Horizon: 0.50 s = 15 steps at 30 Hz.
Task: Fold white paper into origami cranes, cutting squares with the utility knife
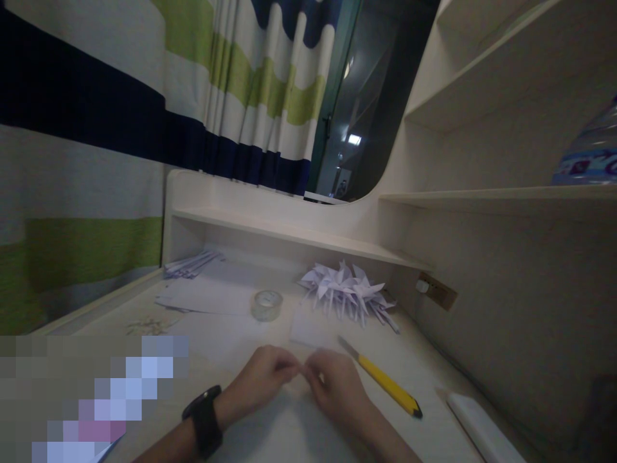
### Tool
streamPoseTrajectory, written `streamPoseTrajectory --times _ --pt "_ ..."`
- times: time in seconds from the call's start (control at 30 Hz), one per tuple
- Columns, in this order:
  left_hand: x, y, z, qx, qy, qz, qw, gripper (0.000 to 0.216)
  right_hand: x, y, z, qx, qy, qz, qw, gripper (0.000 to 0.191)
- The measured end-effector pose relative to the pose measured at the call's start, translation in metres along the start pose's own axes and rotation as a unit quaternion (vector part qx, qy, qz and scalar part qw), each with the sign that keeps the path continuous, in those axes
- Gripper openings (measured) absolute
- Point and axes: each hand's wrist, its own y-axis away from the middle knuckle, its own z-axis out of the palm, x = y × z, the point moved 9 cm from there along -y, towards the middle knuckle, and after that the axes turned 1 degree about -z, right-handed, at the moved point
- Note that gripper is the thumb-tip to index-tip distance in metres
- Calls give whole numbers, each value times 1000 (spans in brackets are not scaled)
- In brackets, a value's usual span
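My left hand (263, 379), with a black watch (205, 418) on its wrist, is closed in a pinch over the near middle of the desk. Close against it, my right hand (335, 386) pinches too, and the fingertips of both meet. Whatever lies between them is too small to make out. To the right of my right hand rests a yellow utility knife (388, 386), its blade out and pointing away to the left. A sheet of white paper (313, 328) lies just beyond my hands.
A roll of clear tape (267, 305) sits mid-desk. Behind it are paper pinwheels (344, 289), stacked sheets (212, 289) and rolled paper sticks (193, 263). Small pale bits (149, 326) lie at left. A white slab-like object (482, 427) is at right; a bottle (590, 151) stands on a shelf.
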Motion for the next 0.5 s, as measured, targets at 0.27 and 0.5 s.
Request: streamPoseTrajectory --times 0.27,0.5 --pt "-9 1 11 -20 -50 6 999 24 -11 11 18 -39 50 -85 994 13" --pt "-7 7 14 -21 -91 20 995 25 -10 13 16 -49 52 -66 995 16"
